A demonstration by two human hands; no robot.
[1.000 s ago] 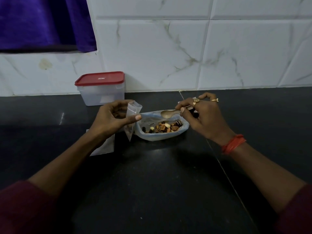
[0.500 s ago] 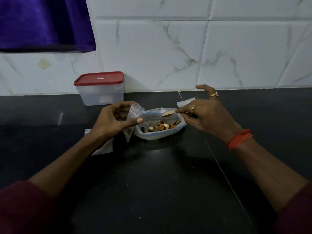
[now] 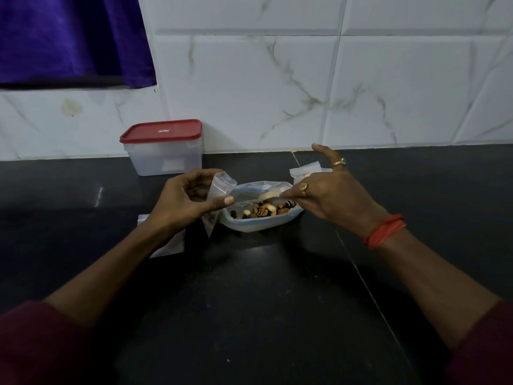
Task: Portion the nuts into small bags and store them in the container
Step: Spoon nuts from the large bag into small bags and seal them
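A person's two bare hands work on a black countertop (image 3: 249, 301), seen from above and behind. At the centre lies a large clear plastic bag (image 3: 249, 225), its mouth open, with mixed nuts (image 3: 268, 211) heaped inside; everything else is placed in relation to this bag.

Just to the left of it, the left hand (image 3: 183, 202) pinches a small clear zip bag (image 3: 219, 188) between thumb and curled fingers, holding it upright with its open top close to the large bag's rim.

At the large bag's right edge, the right hand (image 3: 333, 198) grips the handle of a pale spoon (image 3: 268, 194), whose bowl sits just above the nuts inside the bag's mouth. One finger wearing a ring points up and away. A red thread band (image 3: 384, 230) circles that wrist.

The hands are apart, one on each side of the large bag.

Behind the large bag to the right, another small zip bag (image 3: 304, 172) shows partly past the right hand. In front of it to the left, flat clear bags (image 3: 169, 245) lie under the left wrist. Behind it to the left, against the white marbled tile wall (image 3: 249, 93), stands a translucent container (image 3: 165, 159) with its red lid (image 3: 162, 131) on. A purple cloth (image 3: 69, 37) hangs above the container.
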